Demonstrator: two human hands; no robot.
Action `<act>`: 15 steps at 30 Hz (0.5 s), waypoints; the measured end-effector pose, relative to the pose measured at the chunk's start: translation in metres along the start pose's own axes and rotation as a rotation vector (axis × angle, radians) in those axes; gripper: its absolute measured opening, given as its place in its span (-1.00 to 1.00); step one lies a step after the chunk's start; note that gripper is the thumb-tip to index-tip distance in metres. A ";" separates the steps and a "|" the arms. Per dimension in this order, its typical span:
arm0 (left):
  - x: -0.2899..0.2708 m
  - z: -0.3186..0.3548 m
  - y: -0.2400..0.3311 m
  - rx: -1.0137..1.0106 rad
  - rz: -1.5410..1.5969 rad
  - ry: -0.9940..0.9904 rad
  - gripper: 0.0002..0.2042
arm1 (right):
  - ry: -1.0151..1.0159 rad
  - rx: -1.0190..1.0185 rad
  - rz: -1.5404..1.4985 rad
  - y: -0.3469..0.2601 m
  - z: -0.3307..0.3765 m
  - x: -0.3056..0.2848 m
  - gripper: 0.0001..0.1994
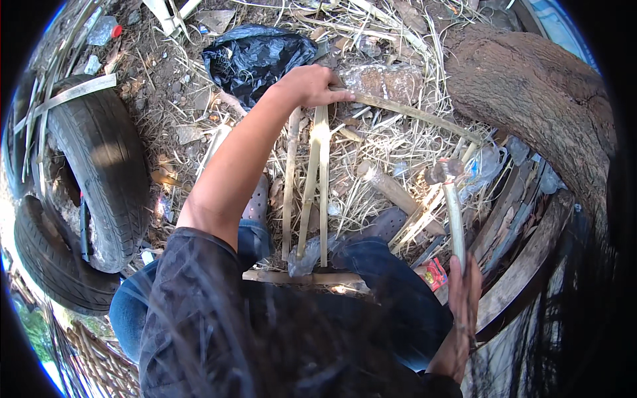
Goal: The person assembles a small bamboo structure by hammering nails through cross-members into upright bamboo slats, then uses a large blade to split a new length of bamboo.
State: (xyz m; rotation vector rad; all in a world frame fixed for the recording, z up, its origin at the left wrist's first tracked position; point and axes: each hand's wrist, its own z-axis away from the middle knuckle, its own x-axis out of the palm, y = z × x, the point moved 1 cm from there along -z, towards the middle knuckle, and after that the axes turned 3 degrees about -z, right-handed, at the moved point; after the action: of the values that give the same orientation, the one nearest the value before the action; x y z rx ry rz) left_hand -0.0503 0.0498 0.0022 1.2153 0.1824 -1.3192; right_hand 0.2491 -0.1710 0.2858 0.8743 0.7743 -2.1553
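Seen from above, a person in dark sleeves and jeans is crouching over straw-littered ground [361, 149]. The left hand [313, 86] is reaching forward and gripping the left end of a pale, flat strip [418, 115], its thumb lying along the top; the other fingers are partly hiding. The strip is slanting away to the right, its far end stopping just beside the edge of a thick log [531, 93]. The right hand [464, 288], low on the right, is gripping the bottom of a hammer-like tool [454, 222], whose dark head is pointing away from the body, near the strip's far end. Three narrow slats [307, 192] are running from below the left hand toward the lap. Between slats and tool, a stout stick [391, 189] is lying in the straw, taking up part of that gap. Past the left hand, a black plastic bag [262, 60] and a rough block [385, 83] are crowding the strip's outer side. Old boards [514, 212] are hemming in the tool's right; a tyre [109, 172] is standing well apart, left.
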 end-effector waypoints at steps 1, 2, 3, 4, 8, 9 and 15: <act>-0.002 -0.003 0.002 0.000 -0.006 0.004 -0.29 | 0.022 -0.049 0.019 -0.005 -0.001 0.002 -0.69; -0.004 -0.007 0.004 -0.027 -0.032 -0.039 -0.27 | 0.025 -0.053 0.015 -0.004 0.000 0.003 -0.69; -0.007 -0.010 0.005 -0.054 -0.058 -0.081 -0.25 | 0.040 -0.074 0.032 -0.002 0.000 0.005 -0.68; -0.005 -0.010 0.005 -0.036 -0.002 -0.031 -0.21 | 0.045 -0.087 0.037 -0.002 0.000 0.005 -0.68; -0.012 -0.022 0.013 -0.056 -0.105 -0.092 -0.18 | -0.201 0.173 0.068 -0.010 -0.002 -0.002 -0.64; -0.015 -0.025 0.017 -0.091 -0.096 -0.152 -0.15 | -0.192 0.153 0.066 -0.008 -0.001 -0.002 -0.65; -0.024 -0.040 0.021 -0.207 -0.150 -0.278 0.01 | -0.142 0.134 0.005 -0.003 0.004 -0.006 -0.66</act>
State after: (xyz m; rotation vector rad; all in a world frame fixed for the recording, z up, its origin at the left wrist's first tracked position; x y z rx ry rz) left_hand -0.0215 0.0904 0.0141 0.8467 0.2070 -1.5442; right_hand 0.2490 -0.1702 0.2935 0.7784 0.5625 -2.2578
